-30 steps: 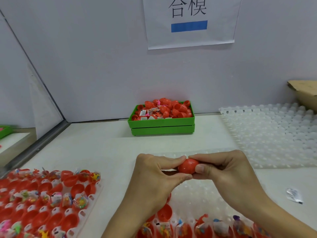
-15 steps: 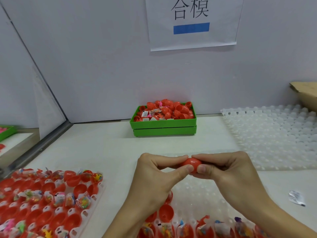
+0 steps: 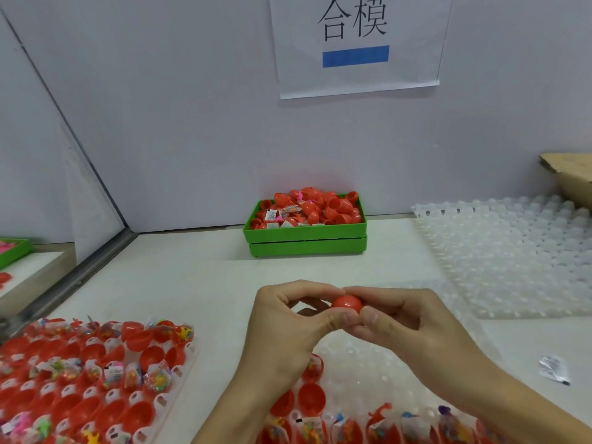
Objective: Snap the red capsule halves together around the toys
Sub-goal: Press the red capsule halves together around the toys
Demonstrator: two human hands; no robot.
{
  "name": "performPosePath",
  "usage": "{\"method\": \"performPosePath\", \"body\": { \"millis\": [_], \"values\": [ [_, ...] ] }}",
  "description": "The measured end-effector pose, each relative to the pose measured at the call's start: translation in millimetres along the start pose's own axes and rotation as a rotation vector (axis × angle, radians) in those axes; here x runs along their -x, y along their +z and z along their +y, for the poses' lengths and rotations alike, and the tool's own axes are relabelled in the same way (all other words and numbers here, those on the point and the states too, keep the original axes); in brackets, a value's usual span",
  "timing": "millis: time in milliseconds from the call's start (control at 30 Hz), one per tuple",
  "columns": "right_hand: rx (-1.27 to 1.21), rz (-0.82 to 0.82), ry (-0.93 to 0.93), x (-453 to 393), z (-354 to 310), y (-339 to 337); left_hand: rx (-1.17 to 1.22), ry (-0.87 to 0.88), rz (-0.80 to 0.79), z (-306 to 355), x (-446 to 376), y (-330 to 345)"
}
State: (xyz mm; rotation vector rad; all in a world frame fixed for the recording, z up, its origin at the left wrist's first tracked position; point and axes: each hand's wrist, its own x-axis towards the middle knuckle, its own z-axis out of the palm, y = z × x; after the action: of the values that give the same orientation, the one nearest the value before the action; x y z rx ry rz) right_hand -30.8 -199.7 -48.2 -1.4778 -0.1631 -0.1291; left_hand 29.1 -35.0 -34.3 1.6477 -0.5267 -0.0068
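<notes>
Thumbs now meet beneath red capsule (image 3: 346,304); left hand (image 3: 288,328), right hand (image 3: 407,328) both pinch it, as before.

capsule (image 3: 346,303) mostly hidden by fingers (image 3: 368,318), seam unseen

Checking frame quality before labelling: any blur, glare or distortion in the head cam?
Head view: light is even and soft, with a faint shadow under the green bin; small glare spot on the red capsule pinched by the left hand and right hand; clear blister tray looks smeared and soft; wide-angle lens tilts the wall edges; lower corners are slightly blurred.
</notes>
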Motion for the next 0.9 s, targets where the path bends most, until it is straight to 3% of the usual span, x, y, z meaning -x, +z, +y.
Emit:
{"method": "performPosePath", "body": {
  "millis": [100, 367, 567, 667, 900],
  "values": [
    [-0.005, -0.030, -0.003, -2, -3, 2, 0.018, -0.036, -0.031, -3, -3, 0],
    [0.043, 0.172, -0.055, -8, -8, -3, 0.138, -0.130, -0.224, 3, -14, 6],
    [0.079, 0.035, -0.077, -8, -12, -5, 0.356, -0.287, -0.443, 3, -21, 5],
    [0.109, -0.043, -0.073, -9, -11, -5, 0.369, -0.264, -0.448, -1, -22, 1],
    [0.114, 0.016, -0.075, -10, -10, -2, 0.387, -0.287, -0.447, -3, -24, 2]
  ]
}}
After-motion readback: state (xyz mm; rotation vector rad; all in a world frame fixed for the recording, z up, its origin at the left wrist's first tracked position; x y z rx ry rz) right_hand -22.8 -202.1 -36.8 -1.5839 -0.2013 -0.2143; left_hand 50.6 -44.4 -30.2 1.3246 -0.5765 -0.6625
